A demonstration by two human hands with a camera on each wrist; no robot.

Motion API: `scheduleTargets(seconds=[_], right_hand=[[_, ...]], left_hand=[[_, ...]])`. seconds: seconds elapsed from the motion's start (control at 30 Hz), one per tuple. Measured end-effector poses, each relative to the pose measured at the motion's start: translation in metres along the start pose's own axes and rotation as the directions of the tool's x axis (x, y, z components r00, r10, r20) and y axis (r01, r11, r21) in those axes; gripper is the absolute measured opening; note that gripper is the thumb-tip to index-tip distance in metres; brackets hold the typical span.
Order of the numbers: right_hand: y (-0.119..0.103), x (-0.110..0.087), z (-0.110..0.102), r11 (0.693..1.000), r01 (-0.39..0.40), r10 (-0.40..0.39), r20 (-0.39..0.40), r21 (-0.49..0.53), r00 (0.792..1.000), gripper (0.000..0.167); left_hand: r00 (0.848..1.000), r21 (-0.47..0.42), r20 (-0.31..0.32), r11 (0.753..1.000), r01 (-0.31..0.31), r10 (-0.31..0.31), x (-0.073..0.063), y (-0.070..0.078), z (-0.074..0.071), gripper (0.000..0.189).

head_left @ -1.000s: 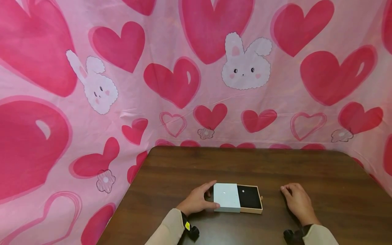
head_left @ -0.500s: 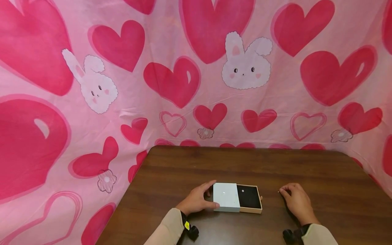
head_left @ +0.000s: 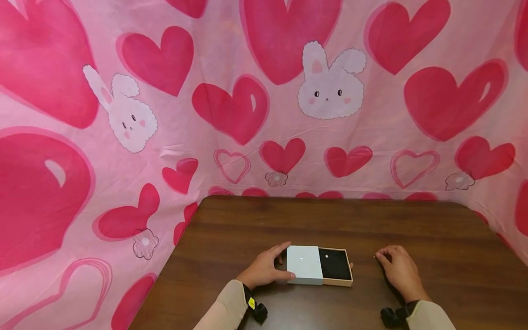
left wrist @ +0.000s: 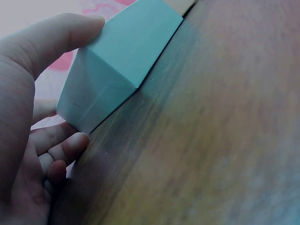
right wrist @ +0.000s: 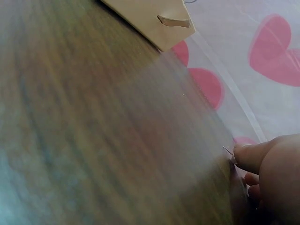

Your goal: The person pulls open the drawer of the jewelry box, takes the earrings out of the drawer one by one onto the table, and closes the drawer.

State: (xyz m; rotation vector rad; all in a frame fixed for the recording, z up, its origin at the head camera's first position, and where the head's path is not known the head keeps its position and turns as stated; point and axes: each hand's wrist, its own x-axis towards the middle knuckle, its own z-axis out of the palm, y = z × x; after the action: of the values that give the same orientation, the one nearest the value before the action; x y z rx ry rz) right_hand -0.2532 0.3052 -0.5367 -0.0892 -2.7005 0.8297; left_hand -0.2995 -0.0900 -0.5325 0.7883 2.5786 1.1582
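A small drawer-style jewelry box lies on the table. Its pale blue sleeve (head_left: 304,264) covers the left half, and the tan drawer (head_left: 337,283) sticks out to the right. Inside the drawer is a black pad (head_left: 337,266) bearing one small white pearl-like stud (head_left: 327,256). My left hand (head_left: 266,266) grips the sleeve's left end, thumb on the near side and fingers at the far corner. Right of the box, my right hand (head_left: 402,270) pinches a tiny earring (right wrist: 228,151) between thumb and finger; its thin pin pokes out past the fingertips, the rest mostly hidden.
A ribbon pull tab (right wrist: 174,21) shows on the drawer's end in the right wrist view. The brown wooden table (head_left: 330,220) extends beyond the box to a pink heart-printed cloth (head_left: 231,110) hanging behind and at the left.
The right fingertips have shifted slightly, and the bit of earring now shows past them. The left hand and the box hold the same place; the head view has tilted very slightly.
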Motion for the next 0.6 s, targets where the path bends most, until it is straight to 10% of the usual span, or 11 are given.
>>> scheduleTargets(seconds=[0.6], right_hand=[[0.0043,-0.0008,0.0034,1.000,0.031,-0.031,-0.052,0.002,0.998,0.023]], left_hand=[[1.000,-0.031,0.006,1.000,0.000,0.000,-0.0007,-0.0008,-0.0004,0.090]])
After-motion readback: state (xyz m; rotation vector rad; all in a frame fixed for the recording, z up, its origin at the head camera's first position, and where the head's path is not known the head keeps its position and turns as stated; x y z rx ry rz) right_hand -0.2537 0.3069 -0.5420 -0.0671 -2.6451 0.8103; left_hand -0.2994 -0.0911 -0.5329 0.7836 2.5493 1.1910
